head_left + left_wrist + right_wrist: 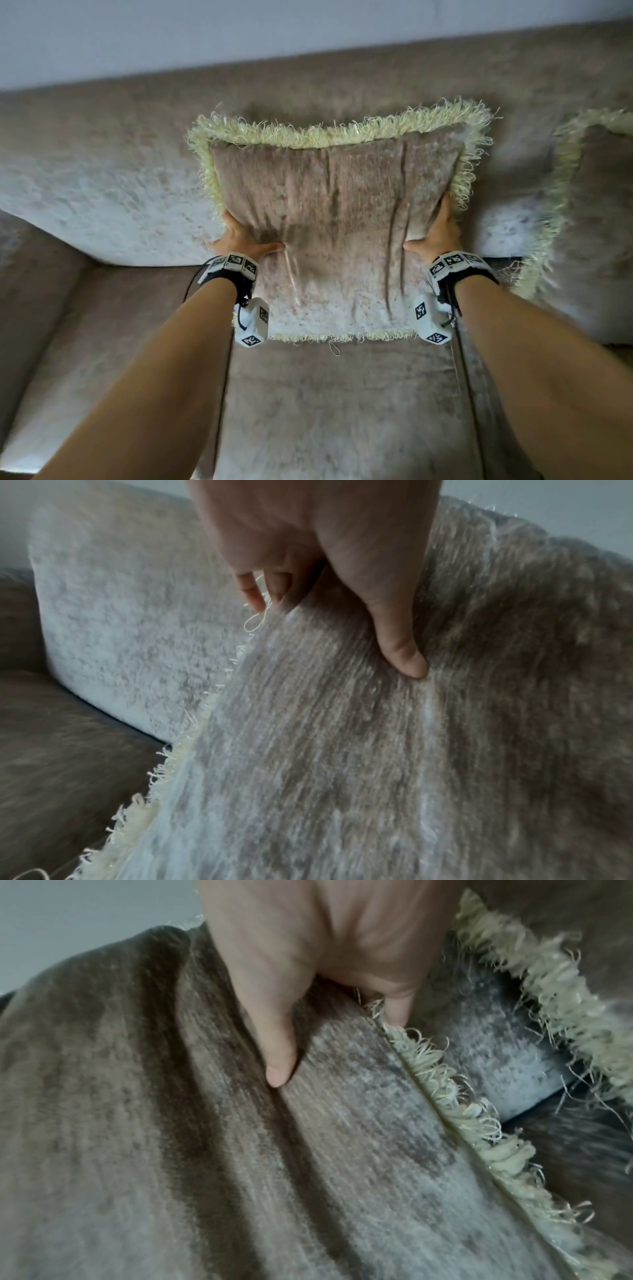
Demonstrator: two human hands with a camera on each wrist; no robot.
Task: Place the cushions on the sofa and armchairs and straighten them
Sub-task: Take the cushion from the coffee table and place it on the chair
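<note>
While both hands are gripping it, one fringed cushion (329, 219) is standing against the sofa (102, 178) backrest: left hand (239, 236) and right hand (436, 233) each clamping a side edge, thumb pressing the front, fingers (255, 593) curling behind. A second fringed cushion (596, 205) is leaning just beside, rightward.

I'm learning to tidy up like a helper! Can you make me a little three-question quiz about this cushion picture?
1. True or false: both hands grip the held cushion.
2. What colour is its fringe? A) red B) pale yellow C) black
3. Which side of the sofa holds the second cushion, as the person sees it?

Key: 1. True: the left hand and right hand each hold a side, thumbs in front. 2. B. 3. The right.
</note>
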